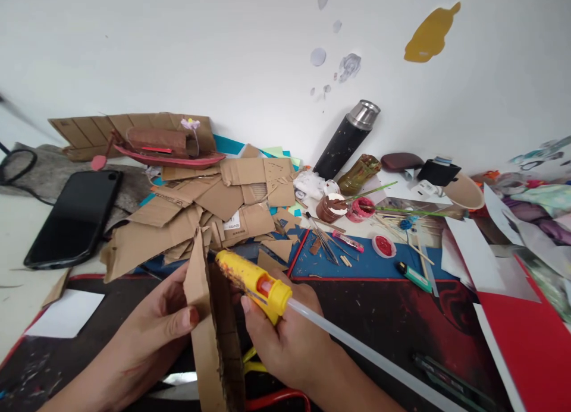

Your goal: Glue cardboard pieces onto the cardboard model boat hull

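Observation:
My left hand (163, 320) is closed on a folded piece of cardboard (203, 317), thumb pressed against its near face. The cardboard stands on edge, with a dark gap between its two long walls. In my right hand (294, 335) is a yellow glue gun (250, 281), gripped by its handle. A long translucent glue stick (366, 346) runs out of the gun's back end toward the lower right. The gun's front end is close to the cardboard's upper edge; whether its nozzle touches is hidden. Scissors (178, 388) lie partly hidden beneath the cardboard.
Cardboard scraps (236, 204) are heaped behind my hands, before a red model boat (169, 150). A black phone (74, 219) lies left. Paint jars (332, 208), brushes (323, 239), a black thermos (343, 141) and a green cutter (414, 276) are on the right, beside red card (526, 340).

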`<state>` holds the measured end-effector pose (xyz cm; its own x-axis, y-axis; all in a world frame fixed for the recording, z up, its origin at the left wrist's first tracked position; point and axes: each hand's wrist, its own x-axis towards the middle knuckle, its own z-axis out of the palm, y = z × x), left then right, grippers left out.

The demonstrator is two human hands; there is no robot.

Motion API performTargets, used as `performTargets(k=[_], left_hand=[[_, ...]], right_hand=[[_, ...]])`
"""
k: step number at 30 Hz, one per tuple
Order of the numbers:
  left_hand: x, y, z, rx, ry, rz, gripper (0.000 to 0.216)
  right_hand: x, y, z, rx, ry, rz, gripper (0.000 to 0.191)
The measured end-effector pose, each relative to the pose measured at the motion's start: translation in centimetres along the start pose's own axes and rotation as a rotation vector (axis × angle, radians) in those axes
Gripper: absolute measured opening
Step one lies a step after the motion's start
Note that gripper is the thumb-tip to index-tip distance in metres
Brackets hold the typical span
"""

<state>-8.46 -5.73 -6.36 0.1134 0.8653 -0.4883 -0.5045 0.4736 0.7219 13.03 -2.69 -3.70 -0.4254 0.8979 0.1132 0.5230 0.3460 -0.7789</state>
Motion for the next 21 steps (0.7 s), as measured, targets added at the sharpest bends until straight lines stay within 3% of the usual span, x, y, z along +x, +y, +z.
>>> performTargets(k=[12, 21], left_hand=[[-0.2, -1.1, -2.7, 0.007, -0.021, -0.116, 0.096], [-0.1, -1.2, -2.7, 0.01, -0.022, -0.136, 0.095]], right_hand=[[0.2, -0.2, 0.1, -0.136, 0.011, -0.126, 0.031], [0.2, -0.4, -0.1, -0.121, -0.004, -0.101, 0.032]])
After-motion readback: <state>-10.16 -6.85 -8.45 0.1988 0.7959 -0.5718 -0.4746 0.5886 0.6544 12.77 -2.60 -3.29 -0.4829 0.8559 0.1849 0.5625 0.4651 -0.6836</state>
